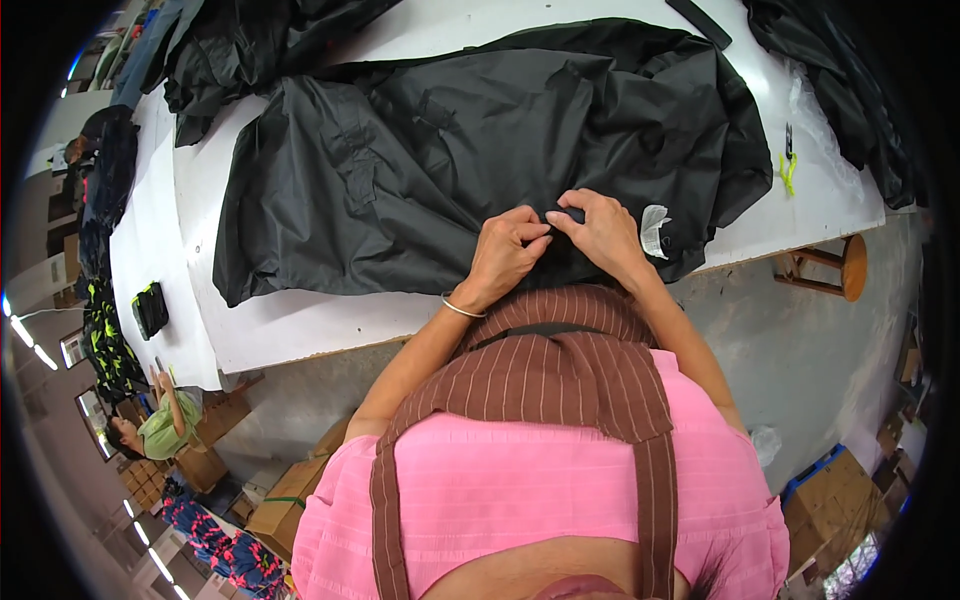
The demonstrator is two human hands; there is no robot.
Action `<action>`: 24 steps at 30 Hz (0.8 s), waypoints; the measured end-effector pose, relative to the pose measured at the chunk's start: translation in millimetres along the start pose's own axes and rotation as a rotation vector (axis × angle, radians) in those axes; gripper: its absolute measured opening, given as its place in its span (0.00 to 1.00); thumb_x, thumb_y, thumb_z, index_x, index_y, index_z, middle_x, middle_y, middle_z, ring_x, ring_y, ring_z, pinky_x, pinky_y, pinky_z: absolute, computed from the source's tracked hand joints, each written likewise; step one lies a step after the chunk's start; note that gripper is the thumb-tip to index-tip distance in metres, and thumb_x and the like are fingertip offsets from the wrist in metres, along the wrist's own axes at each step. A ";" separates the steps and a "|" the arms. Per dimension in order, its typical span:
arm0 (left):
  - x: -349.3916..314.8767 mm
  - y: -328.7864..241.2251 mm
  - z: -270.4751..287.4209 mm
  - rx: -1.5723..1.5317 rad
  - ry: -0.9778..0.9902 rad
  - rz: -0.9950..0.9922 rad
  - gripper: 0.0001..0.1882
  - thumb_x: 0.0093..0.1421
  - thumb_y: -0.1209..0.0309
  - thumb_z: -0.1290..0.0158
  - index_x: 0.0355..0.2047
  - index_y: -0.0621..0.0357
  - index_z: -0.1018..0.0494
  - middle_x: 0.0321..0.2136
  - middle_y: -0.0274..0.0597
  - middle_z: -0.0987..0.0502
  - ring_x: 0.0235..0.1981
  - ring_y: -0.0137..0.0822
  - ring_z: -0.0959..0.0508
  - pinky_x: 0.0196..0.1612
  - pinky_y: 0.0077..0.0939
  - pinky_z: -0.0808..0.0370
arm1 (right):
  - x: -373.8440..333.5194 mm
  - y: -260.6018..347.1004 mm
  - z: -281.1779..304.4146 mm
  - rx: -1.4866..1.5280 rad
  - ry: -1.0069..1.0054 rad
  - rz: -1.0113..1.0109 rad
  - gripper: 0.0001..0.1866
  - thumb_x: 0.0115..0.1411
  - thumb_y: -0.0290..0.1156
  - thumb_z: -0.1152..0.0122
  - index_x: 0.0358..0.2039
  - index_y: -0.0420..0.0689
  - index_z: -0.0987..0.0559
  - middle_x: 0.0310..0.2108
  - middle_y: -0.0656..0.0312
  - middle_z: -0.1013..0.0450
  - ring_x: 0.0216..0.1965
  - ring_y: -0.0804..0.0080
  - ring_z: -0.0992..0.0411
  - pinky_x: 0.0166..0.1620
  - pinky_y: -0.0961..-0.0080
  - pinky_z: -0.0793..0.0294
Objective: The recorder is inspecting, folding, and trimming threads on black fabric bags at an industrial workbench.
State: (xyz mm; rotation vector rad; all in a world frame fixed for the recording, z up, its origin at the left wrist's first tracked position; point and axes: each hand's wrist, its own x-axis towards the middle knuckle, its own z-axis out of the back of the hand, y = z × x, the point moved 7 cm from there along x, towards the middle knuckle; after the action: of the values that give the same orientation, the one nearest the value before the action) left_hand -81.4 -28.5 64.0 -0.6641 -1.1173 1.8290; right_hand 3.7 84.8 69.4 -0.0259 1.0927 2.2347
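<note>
A black garment (450, 150) of thin, creased fabric lies spread over the white table in front of me. At its near edge my left hand (503, 255) is closed, thumb and fingertips pinching the black fabric. Just to the right, my right hand (603, 238) also pinches, and a small dark piece shows between its thumb and index finger; I cannot tell whether that is a fold of the garment or a separate item. The two hands nearly touch at the fingertips. A white label (655, 231) sticks out from the garment beside my right hand.
More black garments (250, 50) lie at the far left and the far right of the white table (290, 325). Yellow-handled snips (788, 172) lie to the right. A wooden stool (850, 268) stands by the table's edge. Another person (165, 425) is at the left.
</note>
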 end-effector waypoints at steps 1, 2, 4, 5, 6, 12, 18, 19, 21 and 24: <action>0.8 -2.0 0.0 0.018 -0.006 -0.012 0.05 0.50 0.76 0.43 0.27 0.64 0.23 0.22 0.42 0.28 0.23 0.39 0.26 0.27 0.30 0.32 | 0.4 3.8 1.9 -0.027 -0.020 0.039 0.17 0.53 0.41 0.35 0.36 0.41 0.21 0.32 0.56 0.24 0.32 0.56 0.26 0.36 0.66 0.29; 1.3 -1.1 0.3 0.016 -0.005 -0.006 0.05 0.50 0.76 0.43 0.27 0.64 0.23 0.22 0.42 0.28 0.23 0.39 0.26 0.27 0.30 0.32 | 0.6 3.9 3.1 -0.027 -0.014 0.036 0.17 0.53 0.41 0.35 0.36 0.41 0.21 0.32 0.56 0.24 0.32 0.56 0.26 0.36 0.66 0.29; 1.2 6.9 3.2 -0.100 -0.034 0.079 0.06 0.50 0.75 0.43 0.29 0.64 0.22 0.22 0.42 0.27 0.23 0.37 0.26 0.27 0.29 0.32 | 0.6 6.3 6.0 0.035 -0.003 0.102 0.17 0.54 0.42 0.36 0.35 0.41 0.20 0.34 0.57 0.24 0.34 0.56 0.25 0.37 0.64 0.28; 1.4 9.4 4.0 -0.100 -0.034 0.080 0.06 0.50 0.75 0.43 0.29 0.64 0.22 0.22 0.42 0.27 0.23 0.37 0.26 0.27 0.29 0.32 | 2.5 0.1 6.4 0.035 -0.003 0.102 0.17 0.54 0.42 0.36 0.35 0.41 0.20 0.34 0.57 0.24 0.34 0.56 0.25 0.37 0.64 0.28; 0.4 16.5 3.9 -0.149 -0.028 0.130 0.06 0.51 0.75 0.42 0.29 0.64 0.22 0.22 0.39 0.27 0.23 0.32 0.28 0.27 0.25 0.33 | 3.7 -6.1 5.8 0.149 0.005 0.147 0.17 0.54 0.42 0.36 0.34 0.41 0.21 0.34 0.58 0.25 0.34 0.58 0.25 0.37 0.64 0.28; 2.2 10.2 4.2 -0.127 -0.010 0.131 0.06 0.50 0.76 0.42 0.29 0.66 0.22 0.22 0.40 0.27 0.23 0.33 0.28 0.28 0.24 0.33 | -4.5 0.8 4.8 0.180 0.014 0.157 0.17 0.53 0.41 0.35 0.35 0.40 0.22 0.33 0.58 0.26 0.35 0.60 0.27 0.39 0.68 0.30; -5.2 -11.9 7.6 0.018 -0.144 -0.058 0.05 0.48 0.79 0.42 0.28 0.65 0.21 0.23 0.41 0.26 0.25 0.40 0.26 0.29 0.31 0.30 | -2.8 -2.5 10.2 0.040 -0.060 0.045 0.15 0.54 0.39 0.36 0.35 0.40 0.23 0.31 0.56 0.25 0.35 0.57 0.26 0.39 0.68 0.30; -6.5 -17.4 10.0 0.027 -0.186 -0.125 0.06 0.47 0.79 0.42 0.28 0.63 0.21 0.23 0.41 0.26 0.26 0.40 0.26 0.29 0.31 0.29 | -2.0 -6.7 12.3 0.032 -0.070 0.034 0.15 0.54 0.38 0.37 0.35 0.39 0.23 0.31 0.56 0.25 0.34 0.57 0.26 0.38 0.69 0.30; -7.0 -24.1 13.3 0.086 -0.232 -0.198 0.07 0.46 0.81 0.41 0.28 0.62 0.21 0.23 0.40 0.26 0.26 0.39 0.26 0.28 0.31 0.29 | -2.9 -11.8 16.4 0.023 -0.078 0.025 0.15 0.55 0.37 0.37 0.35 0.38 0.23 0.31 0.55 0.24 0.33 0.58 0.26 0.38 0.70 0.30; -12.1 -32.2 20.0 0.167 -0.339 -0.347 0.10 0.44 0.84 0.41 0.29 0.61 0.21 0.23 0.39 0.26 0.26 0.39 0.26 0.28 0.30 0.29 | -14.1 -7.6 22.6 0.154 -0.095 0.074 0.15 0.56 0.37 0.38 0.35 0.36 0.23 0.31 0.56 0.25 0.32 0.65 0.26 0.38 0.73 0.30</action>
State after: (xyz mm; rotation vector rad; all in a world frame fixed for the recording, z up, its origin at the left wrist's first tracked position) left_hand -78.4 -40.5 101.8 -0.0534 -1.1936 1.7410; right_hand 24.8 96.7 82.7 0.1869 1.2272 2.1860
